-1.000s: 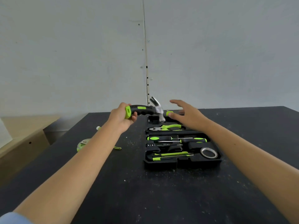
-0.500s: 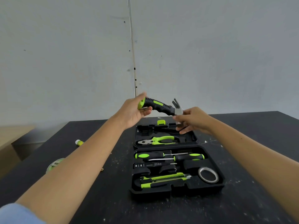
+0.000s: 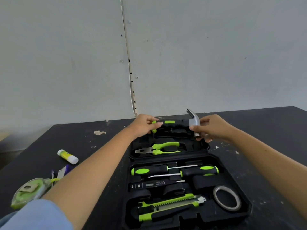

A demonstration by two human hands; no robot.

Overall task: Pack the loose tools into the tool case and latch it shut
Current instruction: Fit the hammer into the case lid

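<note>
The black tool case [image 3: 244, 203] lies open on the black table. A claw hammer [image 3: 176, 123] with a black and green handle is held level just above the case's far half. My left hand [image 3: 144, 126] grips the handle's end and my right hand [image 3: 211, 127] pinches the steel head. Green pliers [image 3: 159, 148] sit in the far half. Two screwdrivers [image 3: 174, 170], a tester pen [image 3: 154, 184], a utility knife [image 3: 169, 205] and a tape roll [image 3: 226, 198] lie in the near half.
A glue stick [image 3: 67, 156] lies on the table left of the case. Nearer me on the left sits a green tape measure in clear packaging [image 3: 29, 191] with a small card [image 3: 62, 172] beside it. A grey wall stands behind the table's far edge.
The hammer has come down from a tilted pose to level, close over the case's far half. My right hand now grips its head. The view has tipped down toward the case.
</note>
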